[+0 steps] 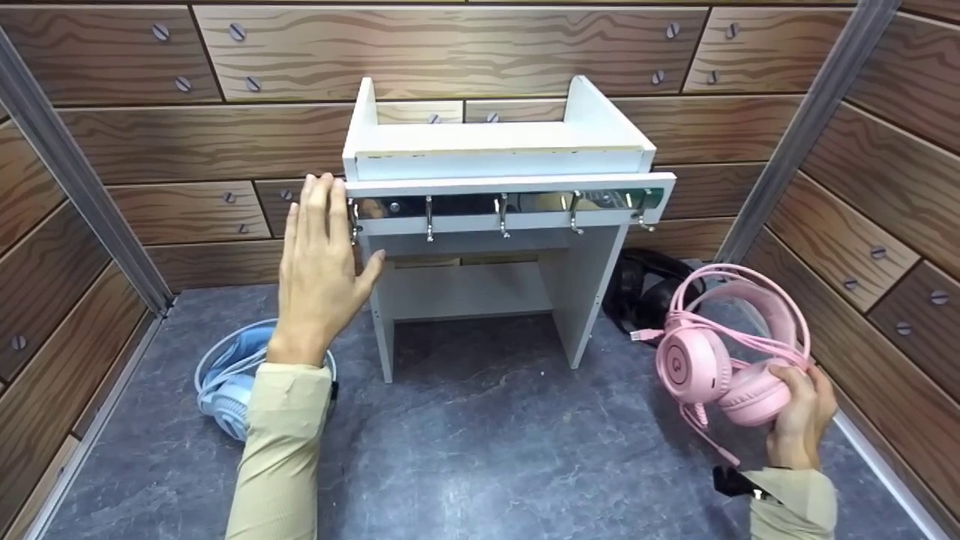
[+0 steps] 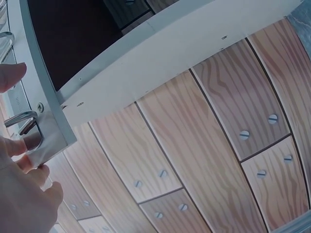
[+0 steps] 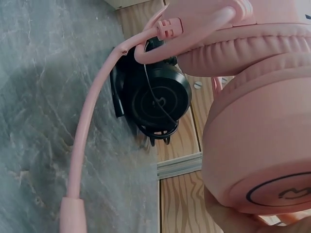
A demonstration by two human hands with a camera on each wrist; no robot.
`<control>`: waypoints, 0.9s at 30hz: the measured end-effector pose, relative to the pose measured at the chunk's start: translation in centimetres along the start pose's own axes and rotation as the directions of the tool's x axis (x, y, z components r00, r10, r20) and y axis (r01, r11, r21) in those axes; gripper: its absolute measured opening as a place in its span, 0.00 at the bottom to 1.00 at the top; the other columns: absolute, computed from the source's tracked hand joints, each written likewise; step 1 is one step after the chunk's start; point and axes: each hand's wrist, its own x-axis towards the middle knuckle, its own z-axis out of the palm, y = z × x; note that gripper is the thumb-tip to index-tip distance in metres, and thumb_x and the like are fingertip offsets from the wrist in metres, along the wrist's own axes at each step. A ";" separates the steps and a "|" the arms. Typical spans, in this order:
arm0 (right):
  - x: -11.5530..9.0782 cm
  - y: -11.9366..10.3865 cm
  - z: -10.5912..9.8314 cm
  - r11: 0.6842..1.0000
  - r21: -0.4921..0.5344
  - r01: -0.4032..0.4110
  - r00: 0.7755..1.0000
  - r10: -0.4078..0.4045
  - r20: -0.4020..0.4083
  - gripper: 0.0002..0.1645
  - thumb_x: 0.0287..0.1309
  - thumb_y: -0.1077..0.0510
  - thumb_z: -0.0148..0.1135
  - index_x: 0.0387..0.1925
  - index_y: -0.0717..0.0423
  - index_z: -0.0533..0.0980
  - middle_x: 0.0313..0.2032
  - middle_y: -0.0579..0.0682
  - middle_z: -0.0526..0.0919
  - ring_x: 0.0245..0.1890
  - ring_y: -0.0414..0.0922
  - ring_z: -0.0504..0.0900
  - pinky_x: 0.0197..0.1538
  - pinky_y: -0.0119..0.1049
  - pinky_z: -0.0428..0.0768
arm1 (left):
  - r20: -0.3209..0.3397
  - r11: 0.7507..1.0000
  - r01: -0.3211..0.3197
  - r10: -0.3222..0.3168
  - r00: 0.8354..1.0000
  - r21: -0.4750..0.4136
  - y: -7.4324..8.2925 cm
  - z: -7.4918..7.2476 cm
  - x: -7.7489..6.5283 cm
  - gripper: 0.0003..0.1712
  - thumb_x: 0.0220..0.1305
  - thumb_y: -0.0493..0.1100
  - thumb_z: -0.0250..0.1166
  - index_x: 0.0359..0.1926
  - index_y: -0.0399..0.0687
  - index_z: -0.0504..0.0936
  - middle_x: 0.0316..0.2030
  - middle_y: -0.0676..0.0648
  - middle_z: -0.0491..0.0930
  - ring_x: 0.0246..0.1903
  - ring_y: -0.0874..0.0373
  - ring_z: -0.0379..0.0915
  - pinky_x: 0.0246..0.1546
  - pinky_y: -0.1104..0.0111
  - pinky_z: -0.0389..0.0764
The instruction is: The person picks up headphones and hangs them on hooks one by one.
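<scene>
My left hand (image 1: 315, 274) lies with its fingers straight against the left end of a white hook rail (image 1: 480, 182), thumb spread to the right. The rail carries several metal hooks and crosses the front of a white shelf unit (image 1: 585, 300). In the left wrist view, fingertips (image 2: 34, 141) overlap the end hook (image 2: 24, 119). On the right, my right hand (image 1: 802, 412) grips a pink headset (image 1: 694, 364) by one ear cup, above the floor. Its cable is looped over the headband, and the microphone boom (image 3: 82, 141) hangs down. The palm is mostly hidden behind the cup.
A light-blue headset (image 1: 229, 397) sits on the grey marbled surface (image 1: 465, 465) at left, partly behind my left sleeve. Behind the pink one lies a black headset (image 3: 158, 97), beside the shelf's right leg. Wood-patterned walls (image 1: 225, 142) enclose the back and both sides.
</scene>
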 end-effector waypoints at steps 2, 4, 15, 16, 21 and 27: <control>0.0 -0.1 0.2 1.000 0.005 0.008 1.000 -0.008 0.005 0.16 0.54 0.66 0.63 0.44 0.49 0.76 0.45 0.45 0.75 0.46 0.38 0.72 0.46 0.22 0.73 | 0.001 1.000 0.002 -0.002 1.000 0.003 0.0 0.0 -0.1 0.53 0.61 0.47 0.71 0.75 0.27 0.53 0.74 0.30 0.53 0.77 0.39 0.43 0.77 0.55 0.39; 0.0 -0.3 0.5 1.000 0.018 0.015 1.000 -0.015 0.011 0.15 0.54 0.66 0.63 0.43 0.50 0.77 0.44 0.45 0.76 0.45 0.39 0.73 0.45 0.22 0.74 | 0.002 1.000 0.001 -0.001 1.000 0.006 0.0 0.1 -0.1 0.53 0.60 0.47 0.71 0.75 0.27 0.53 0.74 0.30 0.53 0.77 0.39 0.43 0.77 0.55 0.39; -0.5 -0.9 1.2 0.993 0.110 0.045 0.998 -0.049 0.029 0.14 0.52 0.68 0.61 0.39 0.51 0.80 0.40 0.47 0.78 0.41 0.42 0.74 0.40 0.23 0.76 | -0.026 1.000 -0.010 0.010 1.000 0.003 0.1 0.2 0.0 0.53 0.59 0.46 0.73 0.75 0.27 0.54 0.74 0.30 0.54 0.77 0.39 0.43 0.77 0.55 0.41; -0.5 -0.9 1.2 0.992 0.116 0.046 0.998 -0.049 0.029 0.14 0.52 0.69 0.61 0.39 0.51 0.80 0.40 0.47 0.78 0.41 0.42 0.74 0.40 0.23 0.77 | -0.028 1.000 -0.010 0.010 1.000 0.002 0.1 0.2 0.0 0.53 0.59 0.46 0.73 0.75 0.27 0.54 0.74 0.30 0.54 0.77 0.39 0.43 0.77 0.55 0.40; -0.8 -1.0 1.3 0.989 0.144 0.047 0.998 -0.052 0.031 0.14 0.52 0.69 0.62 0.39 0.51 0.80 0.39 0.47 0.79 0.40 0.41 0.75 0.39 0.23 0.77 | -0.026 1.000 -0.010 0.010 1.000 0.000 0.2 0.3 0.0 0.53 0.59 0.46 0.72 0.75 0.27 0.53 0.74 0.30 0.54 0.77 0.39 0.43 0.77 0.55 0.39; -1.0 -1.1 1.6 0.982 0.175 0.070 0.996 -0.078 0.038 0.14 0.52 0.70 0.61 0.38 0.52 0.81 0.41 0.49 0.77 0.41 0.42 0.74 0.40 0.23 0.77 | -0.030 1.000 -0.008 0.008 1.000 0.007 0.1 0.3 -0.1 0.54 0.59 0.46 0.73 0.75 0.27 0.53 0.73 0.30 0.54 0.77 0.39 0.42 0.77 0.55 0.39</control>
